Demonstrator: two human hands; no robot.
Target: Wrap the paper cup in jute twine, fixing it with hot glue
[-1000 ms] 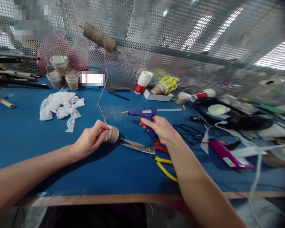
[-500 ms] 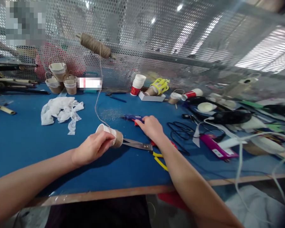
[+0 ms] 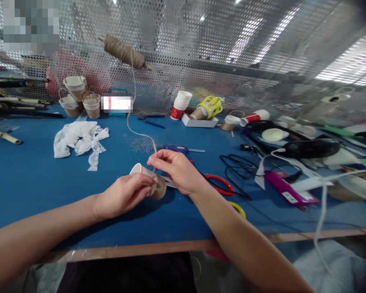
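Note:
My left hand point(image 3: 126, 193) is closed around a small paper cup point(image 3: 160, 189), tipped on its side with its white rim to the left. Brown twine covers the cup's base, and white lace shows at the fingers. Just above the cup, my right hand point(image 3: 179, 169) pinches the twine point(image 3: 140, 134) that runs down from a spool point(image 3: 122, 51) on the mesh. A blue glue gun point(image 3: 175, 149) lies behind the right hand. Scissors, partly hidden by that hand and forearm, show a blade point(image 3: 170, 182) beside the cup and a red handle loop point(image 3: 231, 188).
White lace point(image 3: 79, 138) is heaped at the left. Finished-looking little buckets point(image 3: 75, 87) stand against the mesh, near pliers point(image 3: 152, 121). Stacked cups point(image 3: 179, 103) and a white box point(image 3: 199, 122) are at the back. Black cables point(image 3: 234, 171) and a purple power strip point(image 3: 288, 190) clutter the right.
My right hand has left the glue gun and come left to the twine beside the cup. The twine now bends right towards its fingers. The left hand still holds the cup.

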